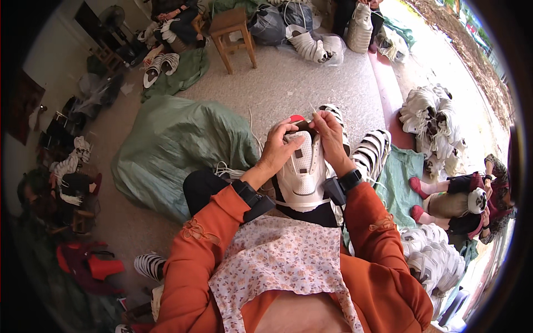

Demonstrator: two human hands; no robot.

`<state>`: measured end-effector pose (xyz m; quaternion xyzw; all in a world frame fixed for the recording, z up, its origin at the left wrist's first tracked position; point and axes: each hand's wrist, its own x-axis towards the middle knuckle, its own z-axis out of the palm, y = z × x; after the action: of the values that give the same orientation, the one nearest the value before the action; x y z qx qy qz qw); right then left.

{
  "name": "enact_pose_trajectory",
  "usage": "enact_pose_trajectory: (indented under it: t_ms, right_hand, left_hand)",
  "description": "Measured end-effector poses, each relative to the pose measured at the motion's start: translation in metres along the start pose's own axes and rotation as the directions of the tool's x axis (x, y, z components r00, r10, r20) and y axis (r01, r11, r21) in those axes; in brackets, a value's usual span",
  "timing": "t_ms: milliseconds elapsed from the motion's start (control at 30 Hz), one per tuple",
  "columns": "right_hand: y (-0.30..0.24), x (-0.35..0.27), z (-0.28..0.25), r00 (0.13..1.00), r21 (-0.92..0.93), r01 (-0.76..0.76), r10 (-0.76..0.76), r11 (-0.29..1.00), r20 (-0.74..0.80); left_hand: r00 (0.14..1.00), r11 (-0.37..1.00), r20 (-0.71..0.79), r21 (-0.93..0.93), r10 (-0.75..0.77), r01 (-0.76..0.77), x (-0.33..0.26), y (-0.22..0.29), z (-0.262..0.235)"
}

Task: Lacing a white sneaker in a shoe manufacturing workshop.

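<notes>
A white shoe upper (304,176) with perforated panels and a row of eyelets rests on my lap, its dark-lined opening with a red edge facing away from me. My left hand (277,149) is closed on the opening's left side, thumb on the white tongue. Over the right side of the opening, my right hand (330,135) pinches a thin white lace (312,107), whose end sticks up past the fingertips. Stacked striped black-and-white uppers (372,151) stand just right of my right wrist. A loose white lace hangs near my left hand.
A large green cloth heap (186,150) lies to my left. Beyond it stands a wooden stool (230,36). Piles of white uppers (430,119) line the right side, near a seated person (472,200). Other people sit at the far side with bundled uppers and dark bags (269,25).
</notes>
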<state>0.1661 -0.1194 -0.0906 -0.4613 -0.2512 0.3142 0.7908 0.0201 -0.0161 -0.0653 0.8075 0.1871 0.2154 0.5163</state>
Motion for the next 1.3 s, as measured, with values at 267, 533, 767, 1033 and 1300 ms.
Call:
enact_pose_trajectory:
  t_ms: [267, 533, 767, 1033, 1300]
  right_hand:
    - [-0.009, -0.009, 0.021, 0.997, -0.176, 0.070, -0.071, 0.982, 0.001]
    - [0.001, -0.009, 0.021, 0.987, -0.428, 0.123, -0.155, 0.896, -0.040]
    - [0.002, -0.010, 0.016, 0.981, -0.535, 0.180, -0.193, 0.826, 0.031]
    - [-0.002, -0.016, 0.018, 0.984, -0.419, 0.178, -0.153, 0.890, 0.094]
    - [0.007, -0.017, 0.008, 0.982, -0.402, 0.188, -0.175, 0.896, 0.069]
  left_hand:
    - [0.992, 0.994, 0.112, 0.099, -0.052, 0.041, 0.017, 0.004, -0.001]
    - [0.995, 0.926, 0.071, 0.375, -0.065, 0.034, 0.037, 0.011, 0.017]
    - [0.992, 0.974, -0.074, -0.195, 0.099, -0.112, 0.009, -0.016, 0.003]
    - [0.992, 0.979, -0.088, -0.172, 0.095, -0.109, -0.002, -0.023, 0.008]
    - [0.997, 0.921, 0.002, -0.383, 0.080, -0.073, -0.010, -0.032, 0.005]
